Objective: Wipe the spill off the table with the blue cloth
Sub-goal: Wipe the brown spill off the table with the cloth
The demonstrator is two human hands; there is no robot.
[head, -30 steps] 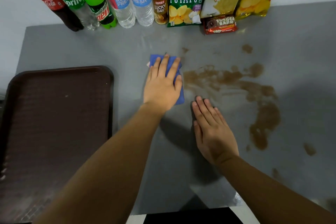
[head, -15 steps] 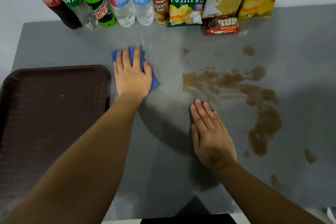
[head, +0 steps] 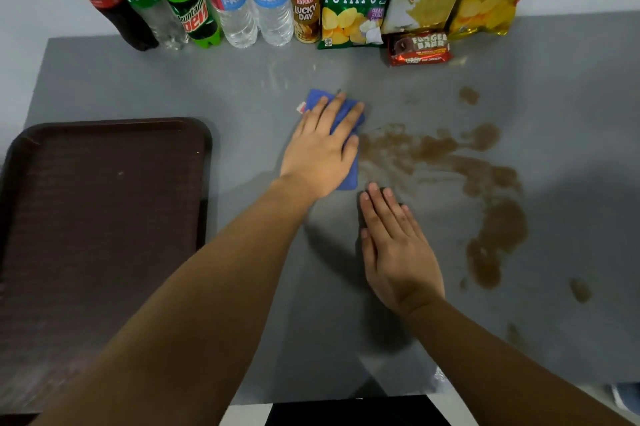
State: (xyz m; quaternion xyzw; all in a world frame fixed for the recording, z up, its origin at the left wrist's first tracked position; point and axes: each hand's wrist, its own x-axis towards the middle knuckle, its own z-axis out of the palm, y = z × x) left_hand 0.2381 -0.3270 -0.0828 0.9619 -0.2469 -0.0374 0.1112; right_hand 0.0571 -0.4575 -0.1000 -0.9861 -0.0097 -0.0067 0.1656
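My left hand [head: 322, 152] lies flat on the folded blue cloth [head: 348, 180], pressing it to the grey table [head: 242, 86]. The cloth sits at the left edge of a brown spill [head: 491, 197], which spreads right and curves down toward the near right. Small brown drops lie apart from the spill at the back and the near right. My right hand [head: 394, 249] rests palm down on the table just below the cloth, fingers together, holding nothing.
A dark brown tray [head: 100, 218] lies at the left. Along the back wall stand several drink bottles [head: 239, 0] and several chip bags [head: 356, 3], with a chocolate snack bar pack [head: 420, 48] in front of them.
My left hand slid the cloth left, away from the spill, then back right to the spill's left edge. My right hand stayed put.
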